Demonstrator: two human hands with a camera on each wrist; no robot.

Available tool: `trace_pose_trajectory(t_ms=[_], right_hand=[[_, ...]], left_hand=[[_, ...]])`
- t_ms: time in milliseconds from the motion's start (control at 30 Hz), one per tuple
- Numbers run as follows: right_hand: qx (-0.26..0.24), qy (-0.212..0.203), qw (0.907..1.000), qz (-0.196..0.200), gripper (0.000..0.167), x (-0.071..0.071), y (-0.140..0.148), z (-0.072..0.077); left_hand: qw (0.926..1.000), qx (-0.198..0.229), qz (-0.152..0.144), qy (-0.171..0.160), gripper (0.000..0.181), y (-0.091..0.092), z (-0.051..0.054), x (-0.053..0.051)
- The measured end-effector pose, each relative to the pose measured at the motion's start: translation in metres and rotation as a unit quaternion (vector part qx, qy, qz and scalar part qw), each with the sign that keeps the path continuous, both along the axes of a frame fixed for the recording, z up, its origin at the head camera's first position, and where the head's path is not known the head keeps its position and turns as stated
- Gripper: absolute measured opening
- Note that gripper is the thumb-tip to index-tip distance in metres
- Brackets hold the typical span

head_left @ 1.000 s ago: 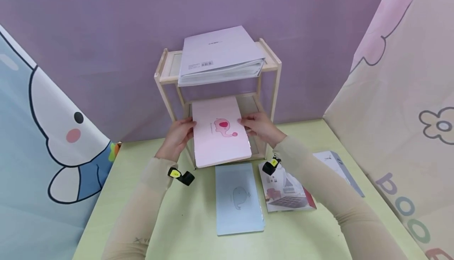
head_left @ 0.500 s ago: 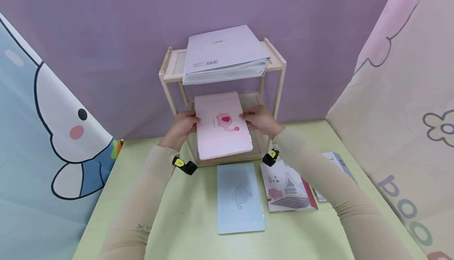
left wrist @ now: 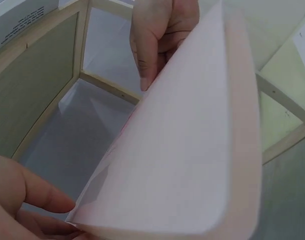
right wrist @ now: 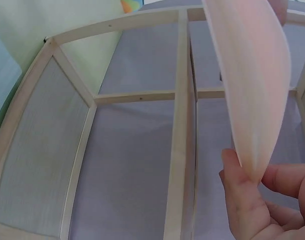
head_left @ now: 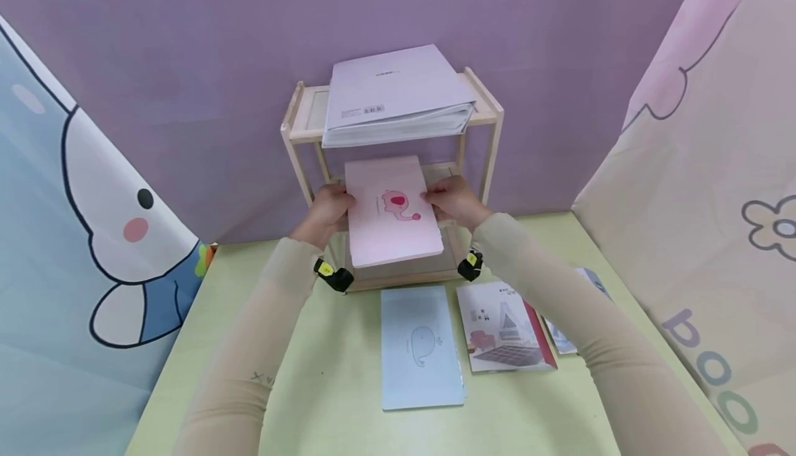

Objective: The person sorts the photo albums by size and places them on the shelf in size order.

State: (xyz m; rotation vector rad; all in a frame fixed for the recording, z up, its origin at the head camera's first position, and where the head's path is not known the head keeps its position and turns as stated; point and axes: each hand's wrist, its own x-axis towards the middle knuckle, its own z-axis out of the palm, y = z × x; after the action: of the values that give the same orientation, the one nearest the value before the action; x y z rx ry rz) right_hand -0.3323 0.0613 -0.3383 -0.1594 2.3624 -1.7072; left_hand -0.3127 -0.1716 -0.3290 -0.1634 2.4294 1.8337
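Note:
A pink notebook with a red elephant print is held between both hands above the lower shelf of a wooden rack. The left hand pinches its left edge, and the right hand pinches its right edge. In the left wrist view the pages hang below the cover, with the left hand at one edge and the right hand at the other. The right wrist view has the right hand gripping the pink edge between thumb and fingers.
A thick white book stack lies on the rack's top shelf, overhanging its front. On the green table lie a blue notebook, a white book with a red edge, and another item partly behind the right sleeve.
Both hands have carried the pink notebook up and away from the camera, further in over the lower shelf. The view has shifted slightly. Both hands keep their hold.

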Motion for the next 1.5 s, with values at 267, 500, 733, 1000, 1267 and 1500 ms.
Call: trace_pose_trajectory(t_ms=[267,500,733,1000,1267,1500], right_hand=[[0.033,0.015,0.9993,-0.006,0.029,-0.009,-0.002,-0.001],[0.062,0.024,0.9976,-0.018,0.027,-0.019,-0.007,0.003],[0.074,0.013,0.9969,-0.023,0.027,-0.025,-0.007,0.001],[0.084,0.029,0.9954,-0.036,0.027,-0.030,-0.008,0.004],[0.075,0.020,0.9957,-0.051,0.027,-0.033,-0.016,0.005],[0.060,0.020,0.9960,-0.062,0.028,-0.034,-0.023,0.003]], left_hand=[[0.9999,-0.013,0.007,-0.008,0.029,-0.002,0.005,-0.013],[0.9979,-0.032,0.023,-0.051,0.017,-0.003,0.013,-0.021],[0.9950,-0.071,0.003,-0.070,0.044,-0.002,0.019,-0.032],[0.9909,-0.116,-0.004,-0.068,0.014,-0.004,0.023,-0.051],[0.9865,-0.144,0.010,-0.079,0.020,-0.004,0.027,-0.052],[0.9770,-0.198,0.061,-0.049,0.027,0.002,0.020,-0.050]])
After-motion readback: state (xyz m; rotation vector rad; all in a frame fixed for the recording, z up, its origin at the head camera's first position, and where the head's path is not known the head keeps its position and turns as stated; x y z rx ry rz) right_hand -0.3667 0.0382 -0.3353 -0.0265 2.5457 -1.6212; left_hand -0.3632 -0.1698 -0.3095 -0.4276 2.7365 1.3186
